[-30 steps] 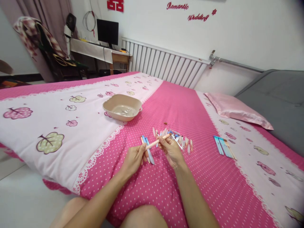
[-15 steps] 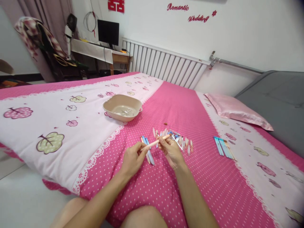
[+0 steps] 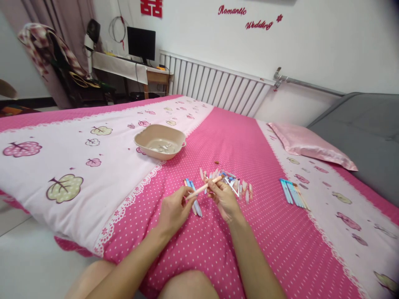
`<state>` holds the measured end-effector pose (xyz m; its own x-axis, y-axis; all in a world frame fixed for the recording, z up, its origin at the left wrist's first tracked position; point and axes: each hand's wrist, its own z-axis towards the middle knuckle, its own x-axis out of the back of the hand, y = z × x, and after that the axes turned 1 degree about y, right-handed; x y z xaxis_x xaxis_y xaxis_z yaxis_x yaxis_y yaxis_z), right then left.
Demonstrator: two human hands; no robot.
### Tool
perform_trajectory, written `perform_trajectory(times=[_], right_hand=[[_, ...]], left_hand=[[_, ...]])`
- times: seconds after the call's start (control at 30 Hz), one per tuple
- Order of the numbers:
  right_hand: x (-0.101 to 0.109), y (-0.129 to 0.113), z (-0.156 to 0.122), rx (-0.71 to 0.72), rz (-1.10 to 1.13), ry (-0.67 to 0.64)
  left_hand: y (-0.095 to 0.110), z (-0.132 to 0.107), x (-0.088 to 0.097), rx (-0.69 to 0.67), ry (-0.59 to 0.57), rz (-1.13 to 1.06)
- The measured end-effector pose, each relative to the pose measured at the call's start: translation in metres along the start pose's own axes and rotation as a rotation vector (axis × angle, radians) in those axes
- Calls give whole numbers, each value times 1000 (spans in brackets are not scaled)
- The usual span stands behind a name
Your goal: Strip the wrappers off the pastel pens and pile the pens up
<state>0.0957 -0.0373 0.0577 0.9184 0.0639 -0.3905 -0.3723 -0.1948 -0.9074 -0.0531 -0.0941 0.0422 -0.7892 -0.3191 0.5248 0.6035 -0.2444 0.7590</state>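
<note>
A slim peach pen [image 3: 202,189] is held slantwise between my two hands above the pink bedspread. My left hand [image 3: 175,209] pinches its lower left end. Around the upper right part, near the orange end, the fingers of my right hand [image 3: 225,199] are closed. Beneath the pen lie a few blue and peach pens [image 3: 197,209], partly covered by my left hand. Just beyond my right hand spreads a loose pile of small pale pen parts [image 3: 246,191], with some blue and white pieces among them.
A beige plastic basin [image 3: 160,143] with small pale bits inside stands to the left on the bed. At right lies a row of blue and peach pens [image 3: 293,194]. Farther back are a pink pillow [image 3: 311,145] and a small brown piece [image 3: 216,162].
My left fingers have shifted slightly down toward the pen's lower end, showing more of its barrel. The right hand keeps its grip; the view has shifted a little.
</note>
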Motion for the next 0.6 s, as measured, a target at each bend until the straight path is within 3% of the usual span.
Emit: perform_trajectory(times=[0.13,0.37,0.6], right_hand=[[0,-1,0,10,-4,-15],[8,-10,3,58,159,-17],[8,-12,1,-57,266,-66]], left_hand=[[-1,0,-1,30,-16,9],[1,6,4,322,-39,-260],[1,5,2,292,-77,-235]])
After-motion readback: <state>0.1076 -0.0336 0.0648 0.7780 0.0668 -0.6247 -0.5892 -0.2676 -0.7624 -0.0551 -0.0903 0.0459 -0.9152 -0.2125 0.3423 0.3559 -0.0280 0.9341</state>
